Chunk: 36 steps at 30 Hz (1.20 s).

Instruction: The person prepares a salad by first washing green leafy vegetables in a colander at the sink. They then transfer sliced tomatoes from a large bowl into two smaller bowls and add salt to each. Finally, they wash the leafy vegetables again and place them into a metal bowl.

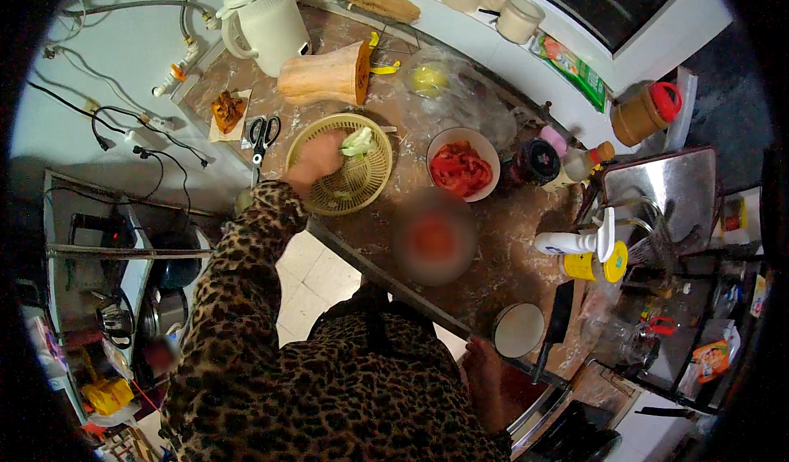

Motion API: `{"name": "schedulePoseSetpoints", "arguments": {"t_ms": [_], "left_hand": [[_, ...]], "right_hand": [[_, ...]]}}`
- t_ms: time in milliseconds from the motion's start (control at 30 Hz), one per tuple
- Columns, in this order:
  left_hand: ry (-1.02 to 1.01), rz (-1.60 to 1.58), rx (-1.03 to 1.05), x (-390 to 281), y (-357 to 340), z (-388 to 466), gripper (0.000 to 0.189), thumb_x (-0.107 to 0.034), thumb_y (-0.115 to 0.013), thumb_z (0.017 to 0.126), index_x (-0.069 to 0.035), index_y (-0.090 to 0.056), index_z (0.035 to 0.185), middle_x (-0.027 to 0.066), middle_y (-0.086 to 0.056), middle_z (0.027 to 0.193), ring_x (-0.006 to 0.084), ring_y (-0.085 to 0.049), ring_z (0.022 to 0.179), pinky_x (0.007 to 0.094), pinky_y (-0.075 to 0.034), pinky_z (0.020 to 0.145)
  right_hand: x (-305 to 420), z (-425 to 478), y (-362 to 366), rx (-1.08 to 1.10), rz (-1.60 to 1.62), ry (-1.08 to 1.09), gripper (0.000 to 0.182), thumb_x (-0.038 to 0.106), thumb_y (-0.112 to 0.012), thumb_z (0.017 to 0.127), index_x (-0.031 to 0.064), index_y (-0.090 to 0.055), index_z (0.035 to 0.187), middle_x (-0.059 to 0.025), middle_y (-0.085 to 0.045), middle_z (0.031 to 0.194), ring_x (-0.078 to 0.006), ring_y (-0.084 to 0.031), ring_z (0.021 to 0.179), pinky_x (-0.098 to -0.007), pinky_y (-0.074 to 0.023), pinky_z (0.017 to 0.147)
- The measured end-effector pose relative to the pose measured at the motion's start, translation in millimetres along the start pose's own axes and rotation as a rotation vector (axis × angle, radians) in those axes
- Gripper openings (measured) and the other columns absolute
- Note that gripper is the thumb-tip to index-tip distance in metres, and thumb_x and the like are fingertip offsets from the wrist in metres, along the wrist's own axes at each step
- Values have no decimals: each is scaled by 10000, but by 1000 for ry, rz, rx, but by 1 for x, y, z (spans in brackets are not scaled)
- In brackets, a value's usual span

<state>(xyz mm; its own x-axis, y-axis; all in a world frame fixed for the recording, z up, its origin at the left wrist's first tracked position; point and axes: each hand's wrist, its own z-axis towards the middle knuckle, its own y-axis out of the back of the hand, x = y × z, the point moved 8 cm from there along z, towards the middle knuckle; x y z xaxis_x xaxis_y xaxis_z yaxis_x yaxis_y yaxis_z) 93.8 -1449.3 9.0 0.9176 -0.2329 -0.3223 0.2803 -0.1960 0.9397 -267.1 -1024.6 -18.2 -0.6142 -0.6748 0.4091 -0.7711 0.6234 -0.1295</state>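
My left hand (317, 160) reaches into a yellow plastic colander (385, 172), blurred, its fingers near a pale green vegetable piece (358, 142); whether it grips anything does not show. Low beside the counter's front edge, my right hand (481, 363) is dim, its fingers near that edge. To the colander's right stands a white bowl (436, 142) of sliced tomatoes (465, 169). A blurred round patch with red at its middle lies below that bowl. An empty white bowl (519, 330) is nearest my right hand. Black-handled scissors (262, 138) lie left of the colander.
A cut squash (327, 75) lies behind the colander, by a cream-coloured pitcher (265, 24). A clear plastic bag (462, 92) holds something yellow-green. A dark cleaver (558, 323) lies right of the empty bowl. A white spray bottle (573, 242) and a yellow container (610, 261) are farther back.
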Motion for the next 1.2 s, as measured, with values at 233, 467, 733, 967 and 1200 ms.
{"name": "schedulePoseSetpoints", "arguments": {"t_ms": [233, 467, 733, 967, 1200], "left_hand": [[157, 32, 1, -20, -13, 4, 356, -75, -564, 686, -105, -533, 1040, 163, -575, 969, 317, -573, 871, 419, -460, 716], [88, -106, -106, -22, 57, -14, 415, -136, -619, 680, -143, -539, 1087, 167, -599, 913, 328, -571, 843, 384, -460, 733], [-106, -140, 135, -27, 7, -51, 397, -185, -664, 659, -100, -556, 1031, 171, -602, 897, 329, -577, 840, 391, -461, 728], [-20, 68, 383, -55, -26, -54, 427, -219, -677, 652, -67, -548, 1029, 168, -599, 899, 307, -576, 862, 390, -452, 747], [-15, -351, 33, -55, 23, -56, 366, -165, -695, 679, -67, -578, 1012, 127, -624, 904, 275, -589, 835, 324, -448, 747]], "right_hand": [[-5, 13, 19, 75, 50, 54, 256, 224, -543, 830, 45, -514, 1011, -42, -527, 830, -125, -487, 675, -241, -400, 588], [-16, 13, 18, 41, 72, 82, 228, 215, -527, 832, 42, -511, 979, -23, -489, 816, -97, -452, 648, -224, -397, 571], [3, 11, -9, 89, -47, 124, 243, 253, -551, 822, 63, -515, 971, -28, -511, 816, -104, -450, 656, -221, -370, 588], [18, 1, 1, 71, -14, 135, 241, 246, -521, 851, 46, -510, 986, -41, -523, 848, -109, -459, 660, -230, -399, 615], [19, -20, 0, -11, -137, 95, 288, 279, -515, 852, 47, -506, 1023, -41, -512, 897, -124, -444, 701, -253, -408, 659]]}}
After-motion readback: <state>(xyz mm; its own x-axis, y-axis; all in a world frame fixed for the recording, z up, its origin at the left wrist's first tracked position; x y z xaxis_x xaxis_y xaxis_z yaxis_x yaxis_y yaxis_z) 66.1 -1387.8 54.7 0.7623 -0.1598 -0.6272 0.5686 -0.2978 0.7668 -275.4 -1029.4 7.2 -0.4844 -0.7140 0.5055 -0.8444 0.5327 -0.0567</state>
